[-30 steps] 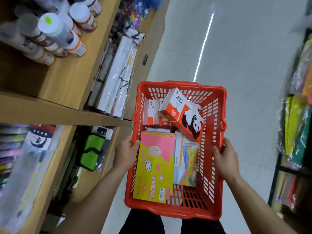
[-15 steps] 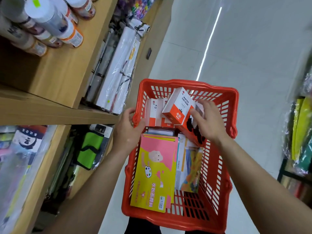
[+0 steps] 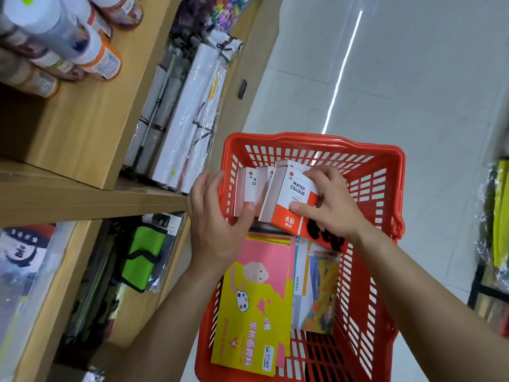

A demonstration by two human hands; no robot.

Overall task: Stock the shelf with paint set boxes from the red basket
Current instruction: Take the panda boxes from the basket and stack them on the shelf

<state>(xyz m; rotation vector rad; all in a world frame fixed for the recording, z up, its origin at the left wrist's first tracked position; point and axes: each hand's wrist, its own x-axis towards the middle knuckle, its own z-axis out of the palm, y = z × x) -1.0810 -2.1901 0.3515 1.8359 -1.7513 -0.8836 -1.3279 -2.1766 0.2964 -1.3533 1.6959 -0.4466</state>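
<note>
at my far left the shelf (image 3: 91, 199) runs away from me in pale wood, with bottles (image 3: 96, 55) lying on the upper board and wrapped white rolls (image 3: 190, 114) stacked further along. under the board a green pouch (image 3: 141, 257) sits in clear plastic. my left hand (image 3: 213, 221) is at the left rim of the red basket (image 3: 385, 205), fingers spread over the wall and thumb pressed against the lower edge of a small white and orange box (image 3: 245, 193) standing in the far left corner; it is a loose, half-wide hold, more a steadying touch than a clamp. beside that box stands a second one (image 3: 264, 188) like it, touching it. next comes the water colour box (image 3: 292, 199), tilted, its printed face up toward me, and my right hand (image 3: 327, 205) has it pinched, thumb on the near orange band and fingers wrapped over the far top edge. under that hand lies a box with black panda markings (image 3: 325, 235), mostly covered. nearer to me, flat on the basket floor, lies a big yellow and pink set (image 3: 259, 304), and just to its right, touching it, a set (image 3: 316, 288) with an orange landscape print. right of the basket is pale floor (image 3: 427, 92), and at the far right edge hangs blurred green and yellow stock (image 3: 500, 216).
</note>
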